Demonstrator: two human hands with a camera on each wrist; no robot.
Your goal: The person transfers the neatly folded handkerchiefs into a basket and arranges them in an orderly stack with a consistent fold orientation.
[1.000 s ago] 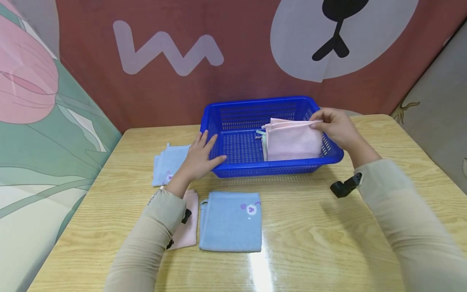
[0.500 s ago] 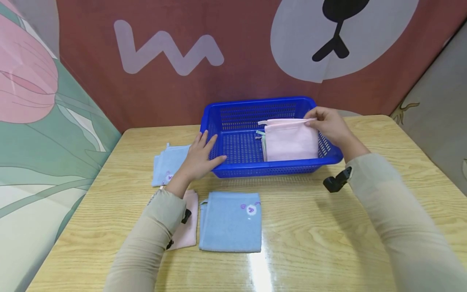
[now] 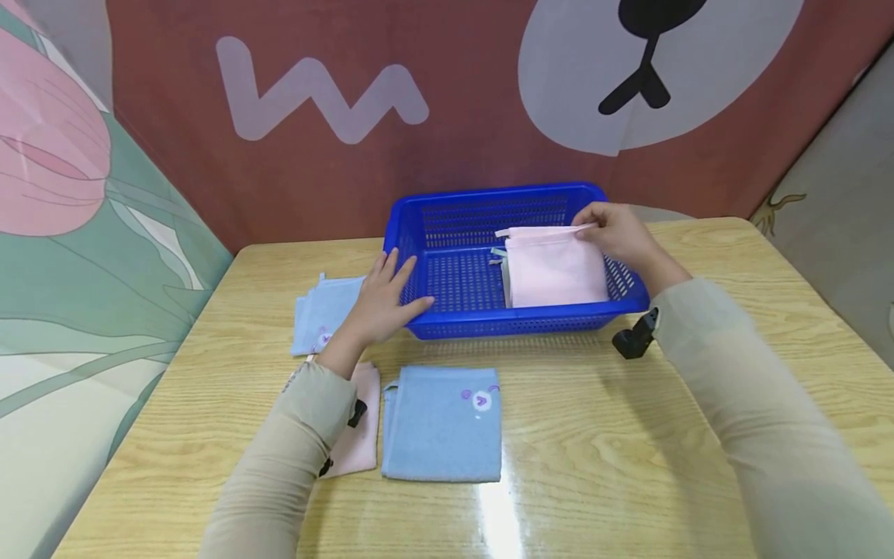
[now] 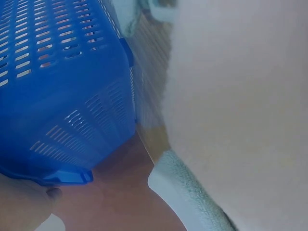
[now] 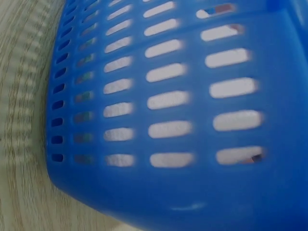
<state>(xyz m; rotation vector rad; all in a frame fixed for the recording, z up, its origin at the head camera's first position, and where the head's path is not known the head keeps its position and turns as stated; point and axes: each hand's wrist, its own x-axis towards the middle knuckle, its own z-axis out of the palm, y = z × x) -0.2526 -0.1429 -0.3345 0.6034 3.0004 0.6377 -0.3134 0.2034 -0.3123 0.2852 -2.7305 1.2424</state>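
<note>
A blue plastic basket with slotted walls stands near the back of the table. My left hand rests on its left rim, fingers spread. Over the basket's right end, my right hand pinches the upper right corner of a folded pink towel. That towel stands on edge inside the basket, its face towards me. Behind its left edge, pale green and grey edges of other cloth peek out. Through the slots of the basket wall in the right wrist view, pale cloth shows.
A folded blue towel with a bear face lies in front of the basket. Left of it, a pink towel is partly under my left forearm. Another blue towel lies beside the basket. A printed backdrop rises behind the table.
My right hand has shifted left with the pink towel, which now stands straighter and slightly further from the basket's right end. The left hand has stayed on the rim.
</note>
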